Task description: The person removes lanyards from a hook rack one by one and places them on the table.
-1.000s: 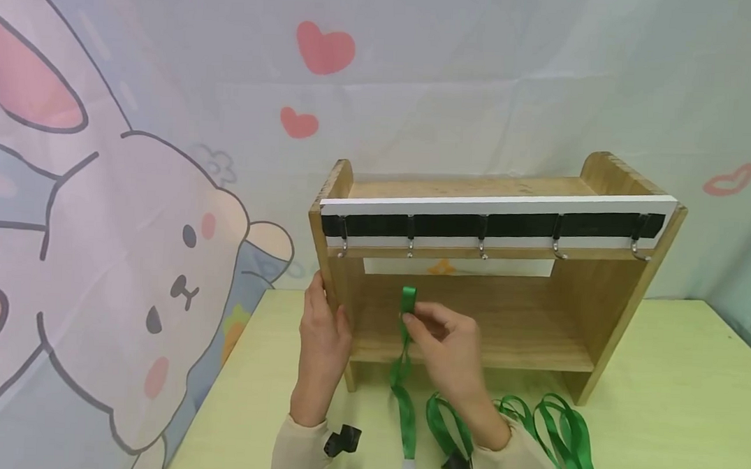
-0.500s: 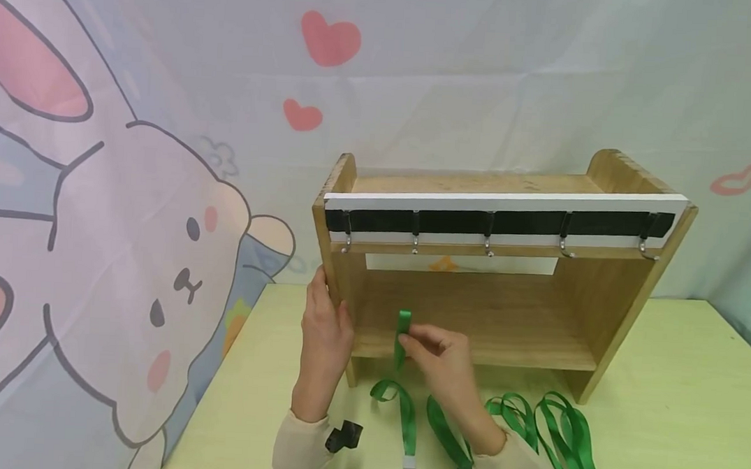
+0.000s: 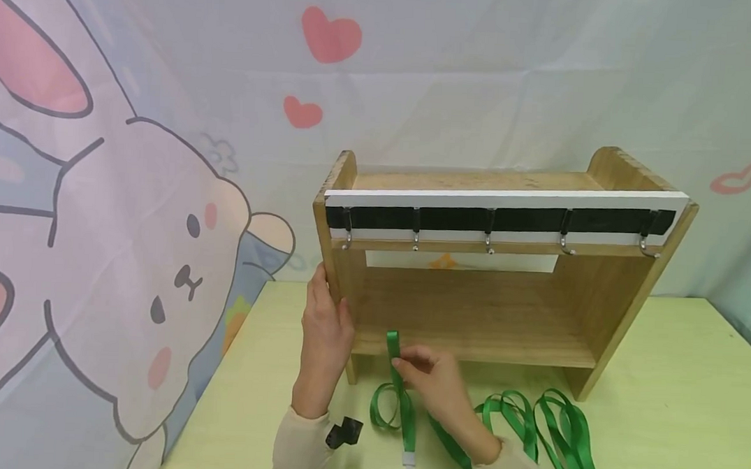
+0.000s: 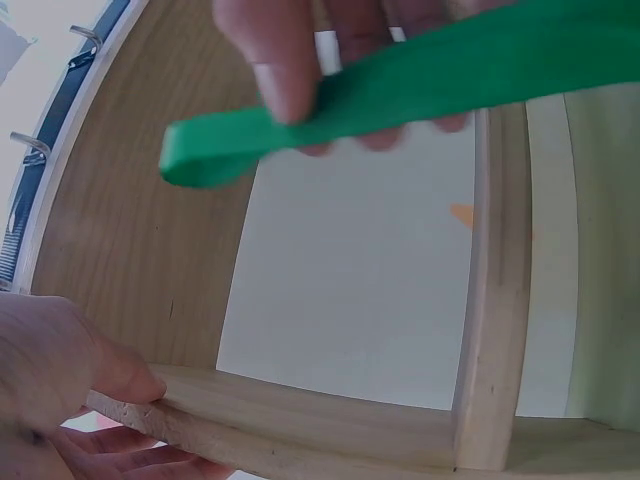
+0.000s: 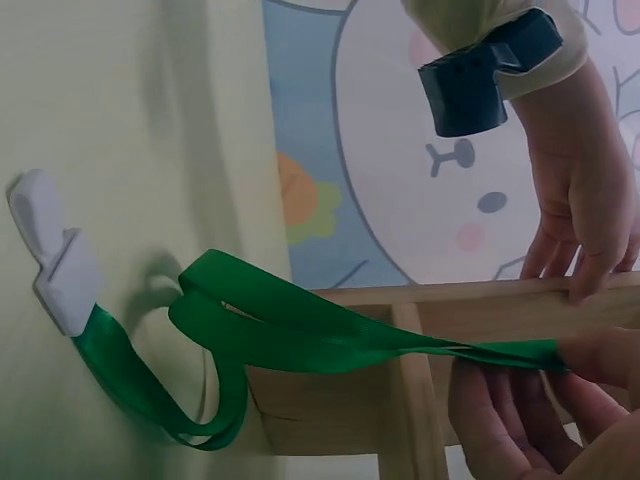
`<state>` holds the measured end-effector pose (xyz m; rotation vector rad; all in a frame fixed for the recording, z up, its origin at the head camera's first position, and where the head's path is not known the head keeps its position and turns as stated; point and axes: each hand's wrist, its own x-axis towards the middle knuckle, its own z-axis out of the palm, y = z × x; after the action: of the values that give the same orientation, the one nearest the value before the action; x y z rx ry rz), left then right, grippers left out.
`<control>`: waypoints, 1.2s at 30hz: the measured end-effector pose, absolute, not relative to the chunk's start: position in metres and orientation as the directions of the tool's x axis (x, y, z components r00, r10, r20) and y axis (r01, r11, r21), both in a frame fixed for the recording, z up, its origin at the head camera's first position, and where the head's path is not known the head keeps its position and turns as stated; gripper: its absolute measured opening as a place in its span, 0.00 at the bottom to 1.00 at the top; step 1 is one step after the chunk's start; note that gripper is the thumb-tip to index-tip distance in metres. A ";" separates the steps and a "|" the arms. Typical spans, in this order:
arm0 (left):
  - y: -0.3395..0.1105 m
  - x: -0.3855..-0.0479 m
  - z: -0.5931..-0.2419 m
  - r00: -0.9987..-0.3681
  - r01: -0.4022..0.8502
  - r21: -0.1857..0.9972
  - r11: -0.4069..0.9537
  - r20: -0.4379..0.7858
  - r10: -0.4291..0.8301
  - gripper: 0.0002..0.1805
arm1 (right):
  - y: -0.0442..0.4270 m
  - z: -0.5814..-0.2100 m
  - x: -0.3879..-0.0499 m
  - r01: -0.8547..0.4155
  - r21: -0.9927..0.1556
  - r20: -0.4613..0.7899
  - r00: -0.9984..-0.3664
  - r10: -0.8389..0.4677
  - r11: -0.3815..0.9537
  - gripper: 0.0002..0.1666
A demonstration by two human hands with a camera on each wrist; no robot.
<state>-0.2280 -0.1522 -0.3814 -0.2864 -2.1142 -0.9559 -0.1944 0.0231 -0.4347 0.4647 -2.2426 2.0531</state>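
Observation:
A green lanyard (image 3: 408, 425) is pinched between the thumb and fingers of my right hand (image 3: 437, 383), with a short folded loop standing up past the fingertips. Its slack curls on the table, and the white plastic clip (image 5: 65, 270) at its lower end lies there too. My left hand (image 3: 326, 330) grips the left side panel of a wooden shelf (image 3: 471, 352); in the left wrist view the thumb is on the inner face and the fingers are outside. Along the shelf's top front runs a white strip with a black band and several metal hooks (image 3: 490, 243), all bare.
More green lanyards (image 3: 565, 432) lie on the pale yellow table (image 3: 676, 415) to the right, partly behind my right forearm. Behind the shelf hangs a cartoon-printed cloth (image 3: 482, 92). A black camera mount (image 3: 344, 433) sits on my left wrist.
My right hand has come down and slightly left with the lanyard, from in front of the shelf board to below it. The strap now loops slack on the table. My left hand stays put.

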 end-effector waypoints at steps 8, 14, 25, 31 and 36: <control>-0.152 -0.228 -0.380 -0.667 0.485 0.537 0.690 0.738 -0.106 0.33 | 0.022 -0.450 -0.199 -0.306 -0.924 0.245 -0.934 -0.260 0.230 0.08; -0.151 -0.228 -0.380 -0.661 0.496 0.540 0.680 0.743 -0.107 0.33 | 0.020 -0.464 -0.203 -0.414 -0.813 0.312 -0.904 -0.293 0.410 0.04; -0.152 -0.228 -0.380 -0.650 0.493 0.532 0.688 0.751 -0.116 0.32 | 0.012 -0.483 -0.207 -0.430 -0.741 0.312 -0.901 -0.303 0.516 0.02; -0.152 -0.228 -0.380 -0.647 0.494 0.533 0.687 0.753 -0.118 0.32 | 0.007 -0.488 -0.210 -0.418 -0.722 0.293 -0.907 -0.303 0.552 0.06; -0.152 -0.228 -0.380 -0.651 0.492 0.537 0.686 0.750 -0.120 0.32 | 0.003 -0.491 -0.210 -0.431 -0.693 0.296 -0.901 -0.317 0.578 0.07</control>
<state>-0.2284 -0.1521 -0.3799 -0.2843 -2.0851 -0.9603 -0.2103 0.0029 -0.4909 0.6357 -2.6648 1.2274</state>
